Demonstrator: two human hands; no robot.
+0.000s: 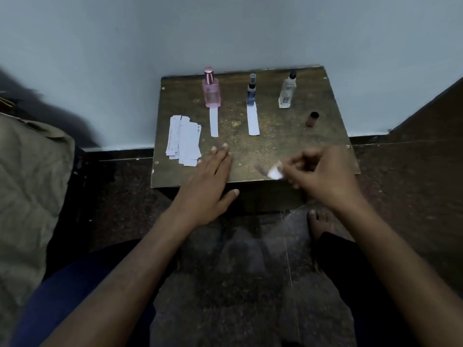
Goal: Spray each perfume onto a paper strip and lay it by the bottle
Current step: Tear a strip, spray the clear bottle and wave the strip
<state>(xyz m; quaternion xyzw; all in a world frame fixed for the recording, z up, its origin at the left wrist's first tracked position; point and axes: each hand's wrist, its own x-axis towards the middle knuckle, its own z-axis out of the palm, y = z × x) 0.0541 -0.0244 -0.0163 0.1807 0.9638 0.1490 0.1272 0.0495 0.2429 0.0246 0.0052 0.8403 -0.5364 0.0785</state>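
Observation:
Three perfume bottles stand along the back of a small brown table [275, 146]: a pink bottle [212, 91], a blue bottle [251, 92] and a clear bottle [287, 92] with no cap on its sprayer. A white strip [214, 122] lies in front of the pink bottle, and another strip [253, 120] lies in front of the blue one. A pile of spare strips [184, 141] sits at the table's left. My right hand [323, 176] pinches a blurred paper strip [274, 172] over the front edge. My left hand [210, 186] rests flat and open at the front.
A small brown cap [312, 118] lies on its side in front of the clear bottle. A grey wall rises right behind the table. Crumpled beige cloth [32, 184] fills the left. My bare foot [319, 224] rests on the dark floor under the table's front.

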